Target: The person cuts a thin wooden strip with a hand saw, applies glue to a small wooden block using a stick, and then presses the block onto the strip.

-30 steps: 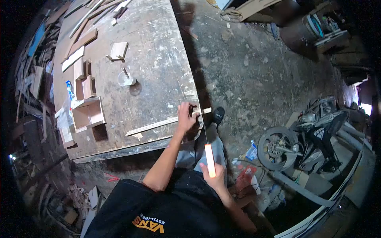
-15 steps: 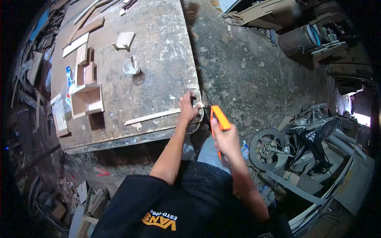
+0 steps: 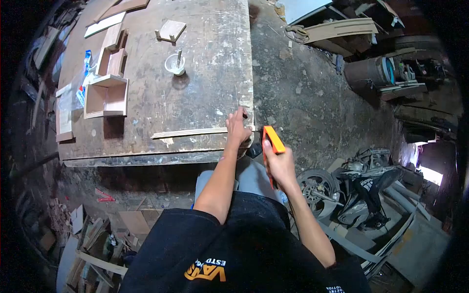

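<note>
My left hand (image 3: 237, 129) presses down on the right end of a thin wooden strip (image 3: 190, 132) near the table corner, with its fingers reaching forward on the tabletop. The strip lies along the near edge of the worktable (image 3: 205, 102). Just past the right edge, my right hand (image 3: 280, 168) is closed around the orange handle of a hand saw (image 3: 274, 140). The saw's blade is mostly hidden from this angle, and its front end points at the table edge beside the strip's end.
On the table stand an open wooden box (image 3: 106, 97), a plastic cup (image 3: 175, 64) with a stick in it, and a small wooden piece (image 3: 172, 31). A motorcycle (image 3: 359, 190) lies among scraps at right. A barrel (image 3: 366, 73) sits farther back.
The camera view has shifted, so the table appears higher and more level. My left hand stays on the strip, and my right hand still grips the saw at the table edge.
</note>
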The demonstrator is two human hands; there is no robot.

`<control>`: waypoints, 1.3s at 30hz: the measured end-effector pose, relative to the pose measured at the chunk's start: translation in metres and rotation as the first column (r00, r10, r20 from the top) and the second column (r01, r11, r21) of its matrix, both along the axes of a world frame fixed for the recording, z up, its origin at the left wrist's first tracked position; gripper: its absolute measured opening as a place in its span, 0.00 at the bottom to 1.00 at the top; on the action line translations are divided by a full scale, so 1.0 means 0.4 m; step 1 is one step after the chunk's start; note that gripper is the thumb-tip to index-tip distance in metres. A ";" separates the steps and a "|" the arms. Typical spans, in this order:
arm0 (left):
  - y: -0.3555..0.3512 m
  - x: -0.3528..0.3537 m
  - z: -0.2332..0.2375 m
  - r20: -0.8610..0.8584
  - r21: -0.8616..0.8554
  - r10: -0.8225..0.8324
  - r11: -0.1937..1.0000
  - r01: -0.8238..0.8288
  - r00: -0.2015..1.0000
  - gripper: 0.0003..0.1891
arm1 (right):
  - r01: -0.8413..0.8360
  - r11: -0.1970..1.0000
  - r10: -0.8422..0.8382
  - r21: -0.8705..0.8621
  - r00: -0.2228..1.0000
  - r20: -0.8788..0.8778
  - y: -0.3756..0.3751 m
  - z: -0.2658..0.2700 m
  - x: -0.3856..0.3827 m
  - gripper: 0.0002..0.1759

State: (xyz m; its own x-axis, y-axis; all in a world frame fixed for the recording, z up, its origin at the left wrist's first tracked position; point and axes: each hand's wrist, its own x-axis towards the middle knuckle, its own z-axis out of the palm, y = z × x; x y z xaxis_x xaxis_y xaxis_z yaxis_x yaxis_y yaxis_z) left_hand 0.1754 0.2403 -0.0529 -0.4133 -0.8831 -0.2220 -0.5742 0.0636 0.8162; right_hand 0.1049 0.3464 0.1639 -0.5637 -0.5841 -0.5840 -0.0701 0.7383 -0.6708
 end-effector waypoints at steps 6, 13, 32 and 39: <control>0.008 0.002 0.026 0.020 0.024 0.013 1.000 -0.014 1.000 0.32 | 0.015 1.000 -0.015 0.025 1.000 -0.003 0.013 -0.005 0.034 0.30; 0.007 -0.002 0.030 0.015 0.018 0.033 0.999 -0.033 0.999 0.33 | 0.021 0.999 -0.022 0.028 1.000 0.005 -0.041 -0.031 0.012 0.30; -0.009 0.003 0.041 0.043 0.087 0.012 0.996 -0.016 0.999 0.33 | 0.075 0.989 -0.064 -0.129 0.994 0.093 -0.013 0.032 0.003 0.23; -0.009 -0.003 0.015 -0.024 0.038 0.075 0.997 -0.074 0.997 0.32 | -0.075 0.995 0.085 0.068 0.983 -0.162 -0.016 -0.008 -0.012 0.23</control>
State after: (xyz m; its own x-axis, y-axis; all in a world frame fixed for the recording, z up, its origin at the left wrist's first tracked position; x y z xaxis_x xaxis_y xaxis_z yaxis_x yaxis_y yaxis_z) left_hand 0.1742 0.2366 -0.0470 -0.3525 -0.9031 -0.2451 -0.5555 -0.0088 0.8315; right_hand 0.1001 0.3402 0.1607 -0.6079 -0.5971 -0.5234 -0.2361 0.7653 -0.5988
